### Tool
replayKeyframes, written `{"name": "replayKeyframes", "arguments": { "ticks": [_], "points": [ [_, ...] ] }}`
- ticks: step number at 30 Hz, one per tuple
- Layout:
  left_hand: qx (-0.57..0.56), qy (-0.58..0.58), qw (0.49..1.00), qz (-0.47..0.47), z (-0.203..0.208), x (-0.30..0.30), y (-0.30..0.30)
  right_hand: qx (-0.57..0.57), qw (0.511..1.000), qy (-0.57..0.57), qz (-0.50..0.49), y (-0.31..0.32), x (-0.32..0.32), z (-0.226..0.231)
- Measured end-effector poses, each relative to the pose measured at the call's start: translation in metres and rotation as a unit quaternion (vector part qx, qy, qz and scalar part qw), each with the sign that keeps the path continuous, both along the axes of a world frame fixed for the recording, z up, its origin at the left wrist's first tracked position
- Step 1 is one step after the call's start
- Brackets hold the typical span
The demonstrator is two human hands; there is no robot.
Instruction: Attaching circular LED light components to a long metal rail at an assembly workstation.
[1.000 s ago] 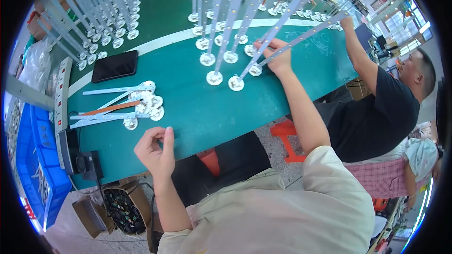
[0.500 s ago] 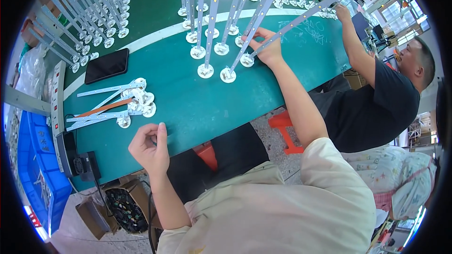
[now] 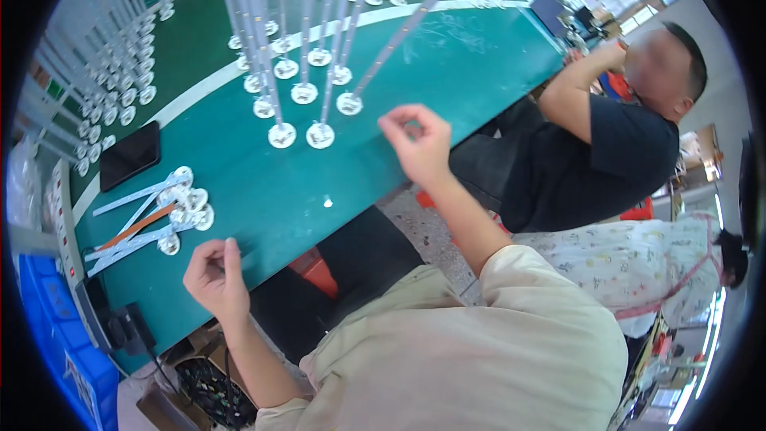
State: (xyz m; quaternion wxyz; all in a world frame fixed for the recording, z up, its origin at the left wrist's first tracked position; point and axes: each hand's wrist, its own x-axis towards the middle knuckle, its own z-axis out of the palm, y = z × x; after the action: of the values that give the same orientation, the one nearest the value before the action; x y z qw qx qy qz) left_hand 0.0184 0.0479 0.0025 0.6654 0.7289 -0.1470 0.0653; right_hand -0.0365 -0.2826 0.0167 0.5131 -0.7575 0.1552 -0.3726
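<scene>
Drawn back from the standing light strips [image 3: 306, 48], my right hand [image 3: 419, 144] is empty, its curled grip pressed or parted, I cannot tell; next reach should clear the nearest round base [image 3: 349, 104].

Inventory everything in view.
Workbench top: one, green, centre
Upright flat strips on round bases: roughly twelve, grey-white, mid-bench
Similar strips: many, grey-white, back left
Lying strips: several, pale, one orange, bench left
Rectangular phone: one, black, bench left
Power strip: one, white, left edge
Plastic bin: at least one, blue, lower left
Cardboard box: at least one, brown, below bench
Co-worker: one, black shirt, right
Second person: one, floral garment, right
Left hand: one, bare, by lying strips
Right hand: one, bare, right of upright strips
</scene>
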Motion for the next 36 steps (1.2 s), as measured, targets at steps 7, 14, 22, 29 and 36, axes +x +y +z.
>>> {"name": "replayKeyframes", "arguments": {
  "ticks": [7, 14, 22, 29, 36],
  "points": [
    [-0.022, 0.003, 1.000, 0.000, -0.009, 0.000, 0.008, -0.209, 0.977, -0.027, 0.044, 0.042, -0.015, 0.007],
    [-0.037, -0.001, 0.999, 0.032, -0.002, 0.001, -0.009, -0.301, 0.944, -0.065, 0.116, 0.069, -0.012, 0.004],
    [-0.022, -0.009, 0.998, 0.059, 0.002, 0.001, -0.010, -0.145, 0.985, 0.092, 0.003, 0.029, 0.000, -0.007],
    [-0.015, -0.014, 0.998, 0.061, 0.004, -0.004, -0.007, -0.261, 0.956, 0.127, -0.050, 0.006, 0.039, -0.011],
    [-0.026, -0.037, 0.999, 0.010, 0.001, -0.001, -0.001, -0.278, 0.946, 0.153, -0.065, -0.002, 0.060, -0.009]
  ]
}}
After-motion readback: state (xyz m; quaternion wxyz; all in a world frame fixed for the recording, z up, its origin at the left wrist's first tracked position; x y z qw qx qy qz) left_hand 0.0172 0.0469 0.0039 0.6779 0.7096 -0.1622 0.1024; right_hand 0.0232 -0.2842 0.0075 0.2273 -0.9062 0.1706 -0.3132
